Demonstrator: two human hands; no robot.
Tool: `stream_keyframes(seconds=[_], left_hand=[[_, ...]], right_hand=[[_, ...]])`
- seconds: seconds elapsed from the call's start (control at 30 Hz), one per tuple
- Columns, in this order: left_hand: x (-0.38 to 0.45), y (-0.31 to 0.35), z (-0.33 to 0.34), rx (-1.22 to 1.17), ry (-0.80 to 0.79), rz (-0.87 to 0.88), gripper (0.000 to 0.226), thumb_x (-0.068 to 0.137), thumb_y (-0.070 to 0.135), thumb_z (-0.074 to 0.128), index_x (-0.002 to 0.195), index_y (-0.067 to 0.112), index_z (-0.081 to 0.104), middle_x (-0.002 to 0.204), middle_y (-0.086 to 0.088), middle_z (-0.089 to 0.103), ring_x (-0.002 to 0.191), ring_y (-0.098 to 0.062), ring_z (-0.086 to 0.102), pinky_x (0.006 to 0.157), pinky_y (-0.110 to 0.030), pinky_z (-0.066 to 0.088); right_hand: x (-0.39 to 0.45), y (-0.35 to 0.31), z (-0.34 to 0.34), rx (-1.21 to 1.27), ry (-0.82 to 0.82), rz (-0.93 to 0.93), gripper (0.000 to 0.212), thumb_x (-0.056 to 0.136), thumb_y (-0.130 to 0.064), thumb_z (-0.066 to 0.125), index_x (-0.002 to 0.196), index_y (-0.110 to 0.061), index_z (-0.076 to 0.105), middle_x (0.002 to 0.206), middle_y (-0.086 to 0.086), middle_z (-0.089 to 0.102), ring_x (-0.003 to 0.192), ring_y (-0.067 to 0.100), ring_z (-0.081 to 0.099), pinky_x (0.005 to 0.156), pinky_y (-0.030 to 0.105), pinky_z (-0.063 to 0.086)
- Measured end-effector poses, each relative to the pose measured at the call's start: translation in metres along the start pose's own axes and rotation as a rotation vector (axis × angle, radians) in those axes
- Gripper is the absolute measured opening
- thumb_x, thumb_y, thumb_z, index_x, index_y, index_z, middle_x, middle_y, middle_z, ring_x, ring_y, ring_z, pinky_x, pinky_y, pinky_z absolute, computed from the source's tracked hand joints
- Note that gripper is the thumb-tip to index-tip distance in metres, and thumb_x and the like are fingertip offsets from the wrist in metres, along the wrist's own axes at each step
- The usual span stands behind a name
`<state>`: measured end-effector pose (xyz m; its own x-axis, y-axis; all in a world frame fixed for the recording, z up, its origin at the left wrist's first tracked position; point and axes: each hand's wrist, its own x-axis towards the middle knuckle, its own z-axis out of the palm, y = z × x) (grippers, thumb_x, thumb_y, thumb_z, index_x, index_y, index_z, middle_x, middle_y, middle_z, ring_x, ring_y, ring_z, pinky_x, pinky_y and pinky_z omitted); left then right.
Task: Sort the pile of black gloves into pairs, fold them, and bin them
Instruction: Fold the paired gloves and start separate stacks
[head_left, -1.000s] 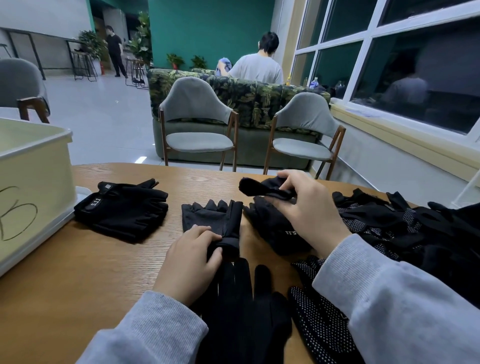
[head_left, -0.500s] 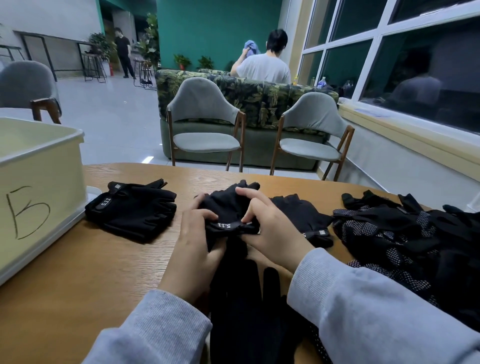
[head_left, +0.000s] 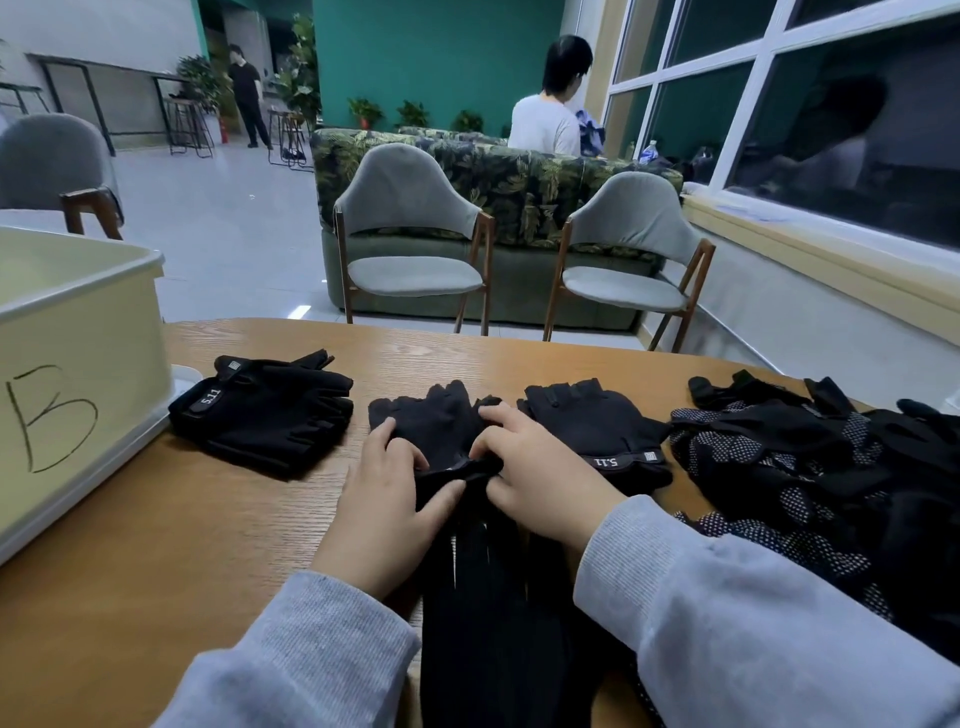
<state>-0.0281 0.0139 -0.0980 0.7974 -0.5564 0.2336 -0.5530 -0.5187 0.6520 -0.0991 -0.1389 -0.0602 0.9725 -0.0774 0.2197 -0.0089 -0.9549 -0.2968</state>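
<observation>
Overall light: even, moderate indoor light; dark outside the window (head_left: 841, 135).
Glare: pale reflection on the floor (head_left: 298, 310); faint reflected figures in the panes.
Shadows: soft, short, beneath the folded gloves (head_left: 265, 410) on the table (head_left: 156, 519).
Focus: near field sharp; far background slightly soft.
Distortion: wide-angle bowing at edges; bin (head_left: 78, 364) and window frame lean outward.
Detail loss: black fabric merges, seams barely legible.

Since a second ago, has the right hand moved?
Yes. The right hand came left, away from the glove pile, and now grips the fingerless glove together with the left hand.
</observation>
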Motion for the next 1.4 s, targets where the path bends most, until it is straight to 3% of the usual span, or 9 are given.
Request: stream_keyframes(seconds=[0.2, 0.4, 0.67, 0.83, 0.97, 1.03, 1.13, 1.23, 1.4], left_hand=[[0.002, -0.005, -0.005, 0.070, 0.016, 0.000, 0.025, 0.096, 0.040, 0.036, 0.114, 0.030, 0.051, 0.145, -0.003, 0.025, 0.137, -0.017, 0.022, 0.109, -0.036, 0.015], [0.002, -0.009, -0.008, -0.056, 0.049, 0.043, 0.018, 0.093, 0.029, 0.051, 0.100, 0.042, 0.063, 0.129, 0.003, 0.036, 0.122, -0.022, 0.040, 0.104, -0.045, 0.033], [-0.002, -0.017, -0.021, 0.018, -0.024, 0.120, 0.038, 0.083, 0.027, 0.069, 0.117, 0.039, 0.061, 0.125, 0.010, 0.037, 0.120, -0.010, 0.042, 0.099, -0.025, 0.035], [-0.002, -0.023, -0.027, 0.077, 0.091, 0.098, 0.033, 0.086, 0.016, 0.064, 0.112, 0.037, 0.066, 0.124, 0.003, 0.048, 0.111, -0.014, 0.050, 0.096, -0.035, 0.042], [0.000, -0.034, -0.034, 0.154, 0.129, 0.116, 0.036, 0.084, 0.014, 0.067, 0.115, 0.032, 0.066, 0.132, -0.001, 0.051, 0.128, -0.024, 0.038, 0.107, -0.044, 0.032], [0.000, -0.035, -0.035, 0.207, 0.061, 0.179, 0.041, 0.082, 0.025, 0.069, 0.122, 0.030, 0.061, 0.137, 0.005, 0.047, 0.138, -0.020, 0.025, 0.114, -0.043, 0.019], [0.001, -0.033, -0.033, 0.183, 0.012, 0.244, 0.051, 0.080, 0.029, 0.072, 0.127, 0.026, 0.056, 0.133, 0.010, 0.050, 0.138, -0.013, 0.026, 0.115, -0.038, 0.009], [0.004, -0.034, -0.030, 0.143, 0.036, 0.276, 0.048, 0.077, 0.025, 0.075, 0.123, 0.023, 0.061, 0.125, 0.009, 0.057, 0.134, -0.014, 0.034, 0.114, -0.038, 0.015], [0.011, -0.042, -0.026, 0.143, 0.075, 0.410, 0.036, 0.068, 0.016, 0.081, 0.103, 0.020, 0.071, 0.105, 0.007, 0.067, 0.122, -0.022, 0.050, 0.105, -0.052, 0.031]], right_hand=[[-0.003, -0.010, -0.006, -0.073, 0.008, -0.059, 0.040, 0.086, -0.035, 0.059, 0.122, -0.019, 0.054, 0.128, -0.007, 0.048, 0.119, 0.012, 0.036, 0.101, 0.031, 0.036], [-0.001, -0.011, -0.002, -0.026, -0.155, 0.072, 0.044, 0.086, -0.017, 0.056, 0.129, -0.024, 0.049, 0.123, -0.005, 0.054, 0.117, 0.012, 0.046, 0.094, 0.027, 0.041], [0.003, -0.017, -0.007, -0.059, -0.176, 0.103, 0.038, 0.092, -0.013, 0.053, 0.129, -0.022, 0.051, 0.124, 0.000, 0.056, 0.114, 0.017, 0.051, 0.094, 0.029, 0.041], [0.004, -0.029, -0.002, -0.057, -0.203, 0.089, 0.043, 0.091, -0.018, 0.056, 0.133, -0.020, 0.046, 0.129, 0.001, 0.055, 0.121, 0.020, 0.045, 0.103, 0.032, 0.036], [0.003, -0.033, 0.001, -0.024, -0.207, 0.075, 0.049, 0.088, -0.012, 0.057, 0.134, -0.022, 0.043, 0.128, 0.000, 0.055, 0.118, 0.018, 0.048, 0.101, 0.033, 0.039], [0.003, -0.033, 0.001, -0.039, -0.180, 0.072, 0.046, 0.088, -0.012, 0.056, 0.131, -0.024, 0.046, 0.125, 0.000, 0.056, 0.116, 0.018, 0.046, 0.099, 0.034, 0.040], [0.005, -0.034, 0.003, -0.044, -0.149, 0.077, 0.040, 0.090, -0.013, 0.054, 0.128, -0.023, 0.048, 0.123, 0.000, 0.057, 0.115, 0.017, 0.046, 0.096, 0.031, 0.039], [0.007, -0.036, 0.004, -0.058, -0.123, 0.085, 0.034, 0.093, -0.013, 0.048, 0.125, -0.021, 0.051, 0.119, 0.002, 0.059, 0.114, 0.018, 0.048, 0.096, 0.030, 0.036], [0.010, -0.041, -0.001, -0.054, -0.104, 0.076, 0.027, 0.098, -0.021, 0.042, 0.123, -0.021, 0.053, 0.116, 0.005, 0.057, 0.112, 0.021, 0.047, 0.098, 0.035, 0.036]])
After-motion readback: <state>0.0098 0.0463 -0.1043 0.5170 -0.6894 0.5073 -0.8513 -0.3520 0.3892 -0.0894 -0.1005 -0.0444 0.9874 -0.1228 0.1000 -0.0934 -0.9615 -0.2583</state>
